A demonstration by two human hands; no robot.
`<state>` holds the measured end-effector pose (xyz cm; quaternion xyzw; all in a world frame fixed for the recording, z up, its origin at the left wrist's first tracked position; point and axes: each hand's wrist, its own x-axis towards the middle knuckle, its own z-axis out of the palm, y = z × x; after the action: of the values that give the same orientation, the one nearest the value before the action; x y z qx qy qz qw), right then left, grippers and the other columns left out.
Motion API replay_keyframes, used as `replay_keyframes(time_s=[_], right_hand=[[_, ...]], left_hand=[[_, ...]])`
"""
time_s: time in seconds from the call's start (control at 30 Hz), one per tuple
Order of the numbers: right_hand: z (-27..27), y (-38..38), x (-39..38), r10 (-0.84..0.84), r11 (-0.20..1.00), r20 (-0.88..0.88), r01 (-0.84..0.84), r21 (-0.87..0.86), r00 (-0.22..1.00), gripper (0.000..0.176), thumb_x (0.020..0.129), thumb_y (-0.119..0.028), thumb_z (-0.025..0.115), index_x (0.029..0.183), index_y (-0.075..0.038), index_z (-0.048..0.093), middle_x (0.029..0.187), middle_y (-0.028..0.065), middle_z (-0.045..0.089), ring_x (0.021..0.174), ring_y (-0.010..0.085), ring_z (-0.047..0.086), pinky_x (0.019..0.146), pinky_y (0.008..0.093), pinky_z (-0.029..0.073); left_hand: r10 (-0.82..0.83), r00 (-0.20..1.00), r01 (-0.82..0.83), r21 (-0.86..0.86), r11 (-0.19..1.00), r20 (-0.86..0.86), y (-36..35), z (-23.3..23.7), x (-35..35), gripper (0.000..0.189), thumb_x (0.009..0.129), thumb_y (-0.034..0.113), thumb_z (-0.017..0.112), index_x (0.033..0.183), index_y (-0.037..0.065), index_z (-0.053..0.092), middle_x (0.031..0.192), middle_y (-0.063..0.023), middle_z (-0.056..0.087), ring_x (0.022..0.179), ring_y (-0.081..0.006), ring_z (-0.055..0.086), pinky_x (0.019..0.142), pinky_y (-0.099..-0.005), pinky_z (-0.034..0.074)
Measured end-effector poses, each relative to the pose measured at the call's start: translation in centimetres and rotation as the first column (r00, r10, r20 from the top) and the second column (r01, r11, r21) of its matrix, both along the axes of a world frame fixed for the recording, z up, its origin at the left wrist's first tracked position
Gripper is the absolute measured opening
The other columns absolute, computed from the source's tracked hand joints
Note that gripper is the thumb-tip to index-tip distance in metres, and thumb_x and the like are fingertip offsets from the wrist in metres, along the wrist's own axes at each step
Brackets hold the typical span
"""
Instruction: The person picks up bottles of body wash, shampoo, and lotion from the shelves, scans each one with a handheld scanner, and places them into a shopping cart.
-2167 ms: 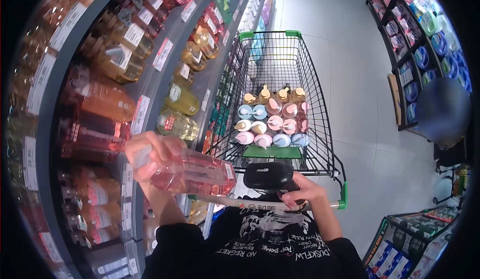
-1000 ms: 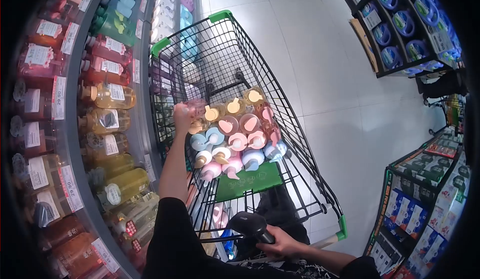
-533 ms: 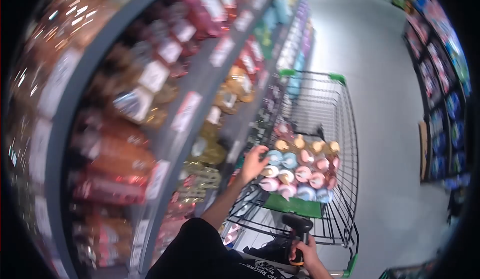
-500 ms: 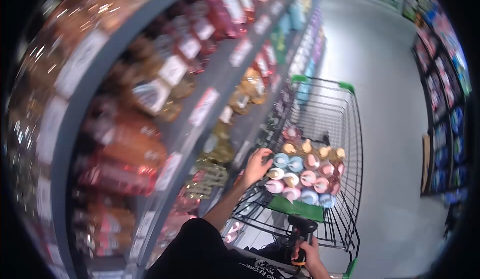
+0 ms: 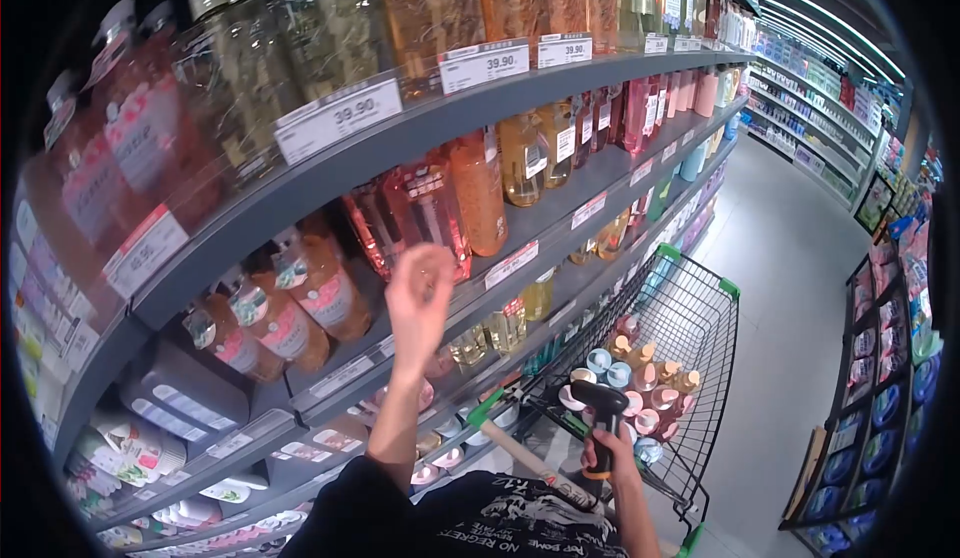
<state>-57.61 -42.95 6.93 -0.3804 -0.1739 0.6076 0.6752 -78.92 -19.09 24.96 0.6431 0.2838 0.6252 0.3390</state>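
My left hand is raised in front of the middle shelf, close to a red bottle with an orange bottle beside it. Its fingers are curved and slightly blurred, with no object visible in them. At the lower right my right hand grips the handle of a black handheld scanner, held upright over the near end of the shopping cart. Pump bottles with pink, blue and tan tops stand inside the cart.
Shelves with price tags run along the left, filled with bottles. Pink-labelled bottles stand low at left. Grey aisle floor stretches ahead; a black display rack borders it on the right.
The view has swung up and left toward the shelves. My left hand has moved from beside the cart's bottles up to the middle shelf. The scanner remains in my right hand.
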Motion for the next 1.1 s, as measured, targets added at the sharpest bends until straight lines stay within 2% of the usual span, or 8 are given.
replay_keyframes(time_s=[0.13, 0.2, 0.3, 0.4, 0.43, 0.67, 0.87, 1.1], right_hand=[[-2.4, 1.0, -1.9, 0.174, 0.982, 0.297, -0.142, -0.126, 0.939, 0.033, 0.083, -0.011, 0.060, 0.112, 0.002, 0.048, 0.067, 0.0082, 0.055, 0.046, 0.0161, 0.052, 0.046, 0.0321, 0.048], [-2.4, 0.9, -2.0, 0.231, 0.970, 0.221, -0.207, -0.128, 0.948, 0.032, 0.083, -0.011, 0.060, 0.110, 0.002, 0.048, 0.067, 0.0082, 0.055, 0.046, 0.0163, 0.052, 0.047, 0.0314, 0.048], [-1.9, 0.9, -1.9, 0.182, 0.977, 0.257, -0.145, -0.157, 0.949, 0.030, 0.083, -0.011, 0.060, 0.108, 0.001, 0.049, 0.067, 0.0080, 0.056, 0.046, 0.0160, 0.052, 0.047, 0.0310, 0.048], [-1.7, 1.0, -2.0, 0.157, 0.979, 0.293, -0.110, -0.172, 0.943, 0.028, 0.083, -0.012, 0.060, 0.105, 0.001, 0.050, 0.067, 0.0075, 0.055, 0.046, 0.0161, 0.053, 0.047, 0.0315, 0.049], [-1.7, 1.0, -2.0, 0.156, 0.979, 0.296, -0.109, -0.171, 0.942, 0.025, 0.083, -0.012, 0.060, 0.102, 0.002, 0.050, 0.067, 0.0073, 0.055, 0.047, 0.0164, 0.054, 0.048, 0.0321, 0.049], [-1.6, 0.6, -2.1, 0.117, 0.982, 0.281, -0.070, -0.174, 0.953, 0.021, 0.084, -0.012, 0.060, 0.097, 0.001, 0.050, 0.067, 0.0076, 0.055, 0.047, 0.0167, 0.054, 0.049, 0.0327, 0.050], [-3.1, 0.6, -1.7, 0.122, 0.978, 0.225, -0.079, -0.191, 0.967, 0.031, 0.084, -0.010, 0.060, 0.112, -0.001, 0.050, 0.067, 0.0065, 0.055, 0.046, 0.0154, 0.052, 0.048, 0.0302, 0.047], [-2.5, 0.6, -1.7, 0.130, 0.981, 0.175, -0.102, -0.164, 0.976, 0.023, 0.085, -0.013, 0.061, 0.100, 0.001, 0.050, 0.067, 0.0075, 0.056, 0.046, 0.0164, 0.054, 0.048, 0.0319, 0.049]], left_hand=[[0.125, 0.973, -0.150, 0.119, 0.982, 0.192, 3.7, 4.0, -1.1, 0.029, 0.084, 0.005, 0.064, 0.111, -0.001, 0.055, 0.112, -0.0153, 0.061, 0.103, -0.0216, 0.060, 0.088, -0.0338, 0.049], [0.388, 0.922, -0.375, 0.272, 0.886, 0.004, 6.9, 4.5, -1.2, 0.032, 0.082, 0.017, 0.068, 0.106, -0.002, 0.059, 0.104, -0.0206, 0.064, 0.099, -0.0278, 0.063, 0.087, -0.0367, 0.048], [0.451, 0.858, -0.418, 0.176, 0.891, -0.246, 5.9, 9.0, 0.9, 0.041, 0.082, 0.037, 0.065, 0.103, 0.002, 0.062, 0.092, -0.0189, 0.066, 0.087, -0.0330, 0.065, 0.079, -0.0384, 0.049], [0.264, 0.909, -0.253, 0.076, 0.965, -0.322, 9.1, 10.3, 2.3, 0.042, 0.081, 0.041, 0.065, 0.103, 0.005, 0.063, 0.090, -0.0184, 0.066, 0.083, -0.0360, 0.064, 0.075, -0.0420, 0.049], [0.491, 0.824, -0.417, 0.283, 0.864, -0.283, 9.5, 10.2, 2.7, 0.041, 0.081, 0.039, 0.066, 0.103, 0.005, 0.063, 0.087, -0.0187, 0.066, 0.080, -0.0371, 0.063, 0.072, -0.0439, 0.049], [0.641, 0.740, -0.602, 0.228, 0.766, -0.201, 5.6, 8.7, 2.6, 0.040, 0.078, 0.035, 0.070, 0.091, -0.002, 0.064, 0.081, -0.0230, 0.065, 0.079, -0.0401, 0.064, 0.071, -0.0449, 0.050], [0.275, 0.863, -0.379, 0.185, 0.907, 0.423, 2.2, 6.1, 0.5, 0.027, 0.080, 0.008, 0.076, 0.088, 0.002, 0.051, 0.078, -0.0051, 0.060, 0.067, -0.0076, 0.057, 0.060, -0.0219, 0.047], [0.158, 0.888, -0.337, 0.378, 0.862, 0.431, -1.9, 6.6, -3.1, 0.026, 0.079, -0.004, 0.070, 0.092, 0.003, 0.048, 0.081, -0.0120, 0.063, 0.075, -0.0162, 0.064, 0.071, -0.0284, 0.052]])
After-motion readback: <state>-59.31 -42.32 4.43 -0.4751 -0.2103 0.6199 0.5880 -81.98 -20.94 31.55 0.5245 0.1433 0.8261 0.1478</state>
